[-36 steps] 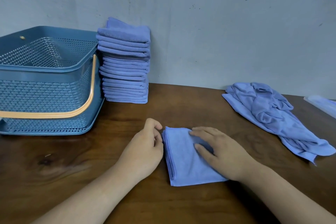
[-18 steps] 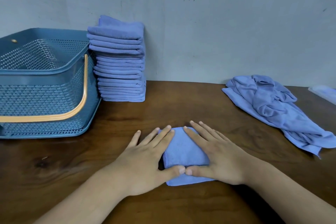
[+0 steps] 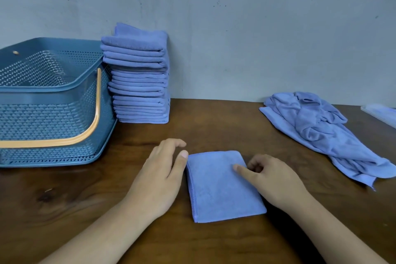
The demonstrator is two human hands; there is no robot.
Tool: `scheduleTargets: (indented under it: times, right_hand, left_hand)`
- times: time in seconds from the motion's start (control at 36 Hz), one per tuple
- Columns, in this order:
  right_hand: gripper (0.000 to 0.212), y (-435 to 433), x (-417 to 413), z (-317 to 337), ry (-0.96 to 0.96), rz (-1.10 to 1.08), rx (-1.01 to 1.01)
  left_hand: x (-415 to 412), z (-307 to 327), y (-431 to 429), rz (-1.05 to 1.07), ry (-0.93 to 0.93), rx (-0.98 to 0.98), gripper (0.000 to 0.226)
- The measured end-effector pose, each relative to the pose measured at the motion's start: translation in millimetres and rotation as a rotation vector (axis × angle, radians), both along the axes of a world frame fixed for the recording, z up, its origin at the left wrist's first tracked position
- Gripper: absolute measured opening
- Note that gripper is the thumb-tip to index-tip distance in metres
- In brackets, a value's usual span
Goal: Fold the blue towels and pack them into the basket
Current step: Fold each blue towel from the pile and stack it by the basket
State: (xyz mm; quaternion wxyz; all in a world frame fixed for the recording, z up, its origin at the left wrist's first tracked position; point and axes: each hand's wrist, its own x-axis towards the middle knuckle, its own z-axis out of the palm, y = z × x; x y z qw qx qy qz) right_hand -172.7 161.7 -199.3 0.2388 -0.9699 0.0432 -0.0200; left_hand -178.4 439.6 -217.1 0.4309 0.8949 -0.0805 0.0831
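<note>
Right hand (image 3: 276, 182) lays its thumb on the folded towel (image 3: 220, 191), fingers curled at its right edge; whether they hook beneath, I cannot tell; left hand (image 3: 160, 178) lies relaxed, thumb touching the left edge; beyond-left stand the towel stack (image 3: 139, 83) and basket (image 3: 53, 96); far right, crumpled towels (image 3: 321, 130).

plain indoor room: wooden table (image 3: 214, 133), bare grey wall (image 3: 257, 28)

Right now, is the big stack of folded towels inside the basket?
No, the stack of folded towels stands on the table beside the basket, not in it.
</note>
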Motion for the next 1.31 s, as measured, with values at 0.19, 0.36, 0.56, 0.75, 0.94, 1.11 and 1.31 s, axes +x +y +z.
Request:
scheduleTargets:
  times: [0.19,0.36,0.56,0.75,0.94,1.11,1.31]
  right_hand:
    - [0.039,3.3,3.8,0.4,0.052,0.068,0.289]
    - [0.021,12.7,-4.7,12.8,-0.07,0.151,0.652]
    - [0.029,20.5,-17.3,28.9,-0.245,0.245,0.873]
    - [0.038,27.6,-17.5,30.3,-0.318,0.254,0.872]
    - [0.028,40.7,-13.8,48.5,-0.206,0.271,0.941]
    - [0.022,69.4,-0.5,84.6,-0.229,0.37,0.851]
    - [0.017,111.2,20.6,137.8,-0.339,0.588,0.75]
  left_hand:
    - [2.5,-1.1,-0.1,0.033,0.06,0.046,0.034]
    - [2.4,-1.2,-2.2,0.032,0.093,0.0,0.052]
    - [4.5,5.0,-12.1,-0.101,0.275,-0.646,0.101]
    - [-7.2,9.0,-30.8,-0.246,0.342,-0.879,0.056]
    - [-13.3,19.4,-25.8,-0.099,0.081,-0.826,0.025]
    - [-10.0,31.0,-9.1,0.052,-0.203,-0.754,0.016]
    - [5.1,40.8,26.9,0.258,-0.455,-0.749,0.026]
